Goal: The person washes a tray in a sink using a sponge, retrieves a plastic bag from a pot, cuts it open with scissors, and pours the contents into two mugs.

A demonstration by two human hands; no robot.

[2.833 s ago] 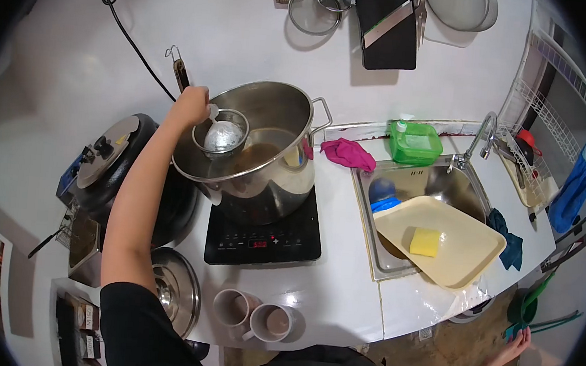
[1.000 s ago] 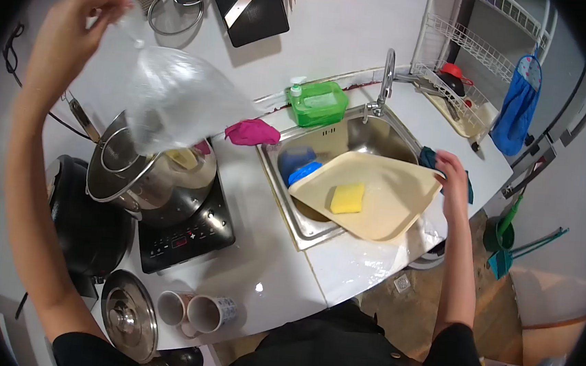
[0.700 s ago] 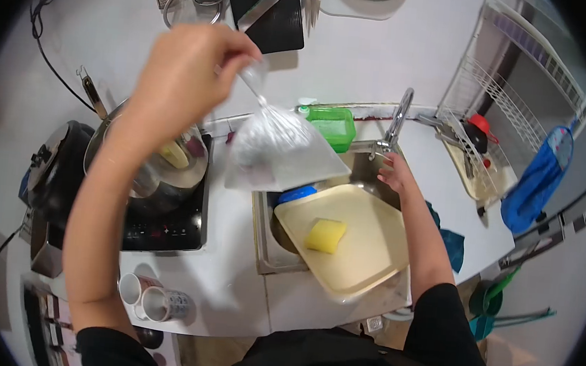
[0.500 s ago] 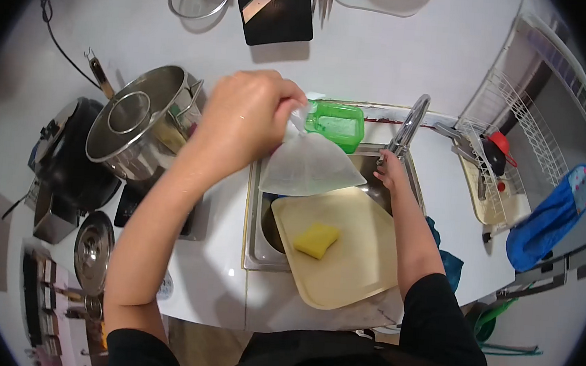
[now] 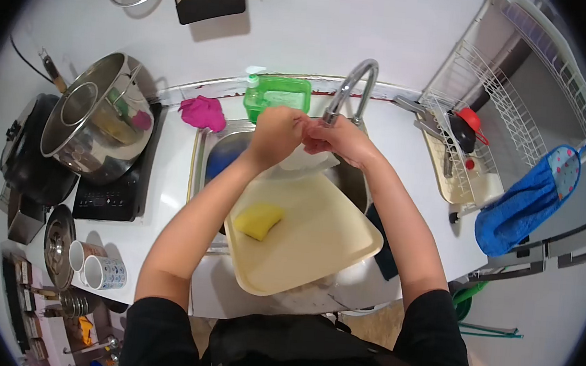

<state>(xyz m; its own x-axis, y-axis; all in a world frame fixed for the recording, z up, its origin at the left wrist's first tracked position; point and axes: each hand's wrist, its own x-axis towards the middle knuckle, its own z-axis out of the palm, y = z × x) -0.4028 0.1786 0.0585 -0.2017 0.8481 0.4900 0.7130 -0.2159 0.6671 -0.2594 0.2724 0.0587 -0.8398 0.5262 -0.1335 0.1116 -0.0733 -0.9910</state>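
My left hand [image 5: 276, 137] is closed on the gathered neck of a clear plastic bag [image 5: 303, 164]. Against it, under the spout of the faucet [image 5: 346, 89], my right hand [image 5: 348, 142] has its fingers curled at the same neck; the exact grip is partly hidden. The bag hangs below both hands, over the far part of a cream tray [image 5: 308, 253]. That tray rests tilted across the metal sink [image 5: 196, 168], its near end over the counter. A yellow sponge [image 5: 259, 220] lies on the tray's left side.
Behind the sink stand a green container [image 5: 293, 93] and a green bottle [image 5: 251, 100]. A pink cloth [image 5: 203, 112] lies left of them. To the left are a large steel pot [image 5: 114, 131] and two mugs [image 5: 105, 273]; a dish rack [image 5: 498, 110] stands right.
My left hand has lowered the plastic bag towards the sink. My right hand has left the faucet's base and joined it at the bag's neck. The camera view has shifted right.
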